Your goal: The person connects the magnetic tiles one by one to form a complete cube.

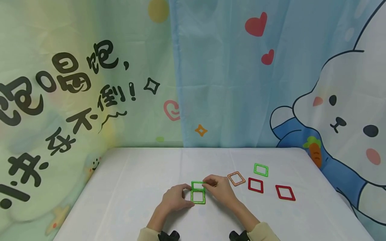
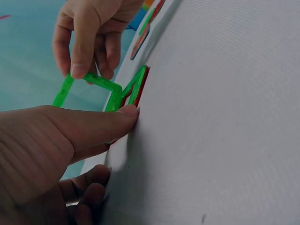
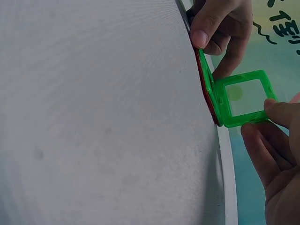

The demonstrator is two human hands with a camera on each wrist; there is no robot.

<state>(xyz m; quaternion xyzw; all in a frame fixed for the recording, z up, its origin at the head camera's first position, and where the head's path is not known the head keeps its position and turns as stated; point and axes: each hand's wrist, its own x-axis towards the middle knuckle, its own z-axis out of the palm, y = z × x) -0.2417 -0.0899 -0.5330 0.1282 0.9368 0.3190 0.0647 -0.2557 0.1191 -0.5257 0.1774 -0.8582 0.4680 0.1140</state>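
Between the left and right edges of the white table [image 1: 135, 177], the left hand [image 1: 176, 197] is pinching a green square plastic frame [image 1: 199, 202] lying over a red piece [image 3: 205, 91]. The right hand [image 1: 222, 189] is pinching another green square plastic frame [image 1: 197, 182], sticking up beside it.

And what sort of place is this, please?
Perhaps a children's play corner, judging by the white table, a blue-and-green fabric curtain with a white cartoon animal, and a hollow green plastic-looking square.
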